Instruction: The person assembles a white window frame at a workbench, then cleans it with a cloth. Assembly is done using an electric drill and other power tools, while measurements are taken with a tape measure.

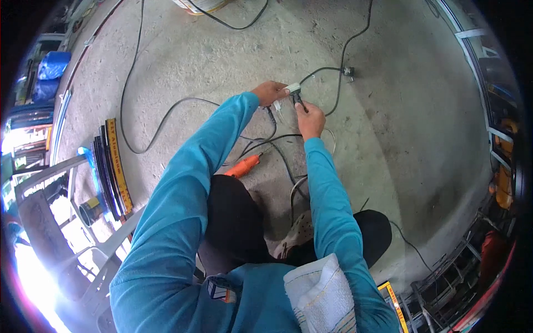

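My left hand (269, 93) is closed around a whitish power socket (293, 87) at the end of a dark cord. My right hand (311, 120) grips a black plug (296, 99), which touches the socket; whether its pins are fully in cannot be made out. Just below my left hand, another dark cord end (270, 114) hangs close to the fingers, with a small pale piece (277, 105) beside it. An orange power tool (242, 166) lies on the floor near my left knee, partly hidden by the leg.
Dark cords (166, 119) loop across the concrete floor (222, 61). A black plug (348, 71) lies to the right. Stacked dark strips (108, 172) and a grey chair (105, 244) stand at left, metal racks (461, 261) at right, and a bucket (200, 5) at the top.
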`<control>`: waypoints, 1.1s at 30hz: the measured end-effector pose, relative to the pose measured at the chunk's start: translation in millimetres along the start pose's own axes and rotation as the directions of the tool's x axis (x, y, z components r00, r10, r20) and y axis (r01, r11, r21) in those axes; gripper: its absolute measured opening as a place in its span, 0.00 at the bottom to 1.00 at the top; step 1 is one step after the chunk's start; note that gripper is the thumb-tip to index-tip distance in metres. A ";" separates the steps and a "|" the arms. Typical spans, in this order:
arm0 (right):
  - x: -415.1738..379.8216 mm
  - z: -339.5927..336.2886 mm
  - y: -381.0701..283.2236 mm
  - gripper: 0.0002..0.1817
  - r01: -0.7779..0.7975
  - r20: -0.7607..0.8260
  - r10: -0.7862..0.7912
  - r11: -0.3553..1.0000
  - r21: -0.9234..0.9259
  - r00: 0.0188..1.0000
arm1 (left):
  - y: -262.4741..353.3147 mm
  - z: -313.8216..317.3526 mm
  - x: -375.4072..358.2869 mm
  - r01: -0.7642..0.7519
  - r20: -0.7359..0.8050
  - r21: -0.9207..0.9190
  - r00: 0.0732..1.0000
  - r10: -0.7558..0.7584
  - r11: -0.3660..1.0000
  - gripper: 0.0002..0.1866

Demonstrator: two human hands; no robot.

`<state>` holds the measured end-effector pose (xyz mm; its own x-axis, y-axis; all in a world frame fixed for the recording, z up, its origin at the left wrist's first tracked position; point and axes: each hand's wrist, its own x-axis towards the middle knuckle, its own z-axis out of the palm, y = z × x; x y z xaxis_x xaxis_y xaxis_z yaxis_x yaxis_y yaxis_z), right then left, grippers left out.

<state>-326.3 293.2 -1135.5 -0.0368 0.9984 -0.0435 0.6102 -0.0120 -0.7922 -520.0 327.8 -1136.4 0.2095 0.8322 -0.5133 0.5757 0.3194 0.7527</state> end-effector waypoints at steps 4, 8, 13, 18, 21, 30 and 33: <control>5.5 17.2 1.0 0.14 -0.040 0.019 0.040 0.999 -0.025 0.999 | -1.8 7.3 -6.8 0.046 -0.109 0.335 0.994 -0.010 0.941 0.29; 19.6 23.4 37.9 0.25 -0.202 0.397 0.163 0.978 0.059 0.903 | -23.9 18.6 -3.9 -0.002 -0.261 0.455 0.956 0.135 0.891 0.25; 10.3 7.0 53.0 0.24 -0.200 0.516 0.098 0.969 0.146 0.851 | -47.4 49.0 -125.5 -0.246 -0.169 0.357 0.932 0.321 0.901 0.12; 8.8 -5.1 104.5 0.20 0.001 0.198 -0.020 0.996 0.094 0.980 | -90.3 116.2 -225.0 -0.035 -0.167 0.184 0.984 0.066 0.982 0.16; 21.1 -26.4 117.6 0.19 0.017 0.094 0.006 0.968 -0.251 0.996 | -130.6 152.4 -246.8 0.229 -0.263 -0.050 0.936 -0.234 0.972 0.25; 60.3 -7.8 369.4 0.25 0.231 0.394 0.048 0.744 -0.627 0.918 | -178.5 182.7 -225.1 -0.007 -0.578 0.100 0.813 0.064 0.995 0.20; 11.4 -42.3 145.3 0.25 -0.458 0.122 0.478 0.874 -0.159 0.870 | -158.1 155.7 -237.9 0.204 -0.329 -0.136 0.914 -0.239 0.969 0.17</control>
<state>-204.6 305.2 -1225.4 0.1629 0.8558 -0.4910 0.6760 -0.4593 -0.5763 -537.8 8.7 -1197.4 -0.2061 0.8331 -0.5133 0.4931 0.5415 0.6809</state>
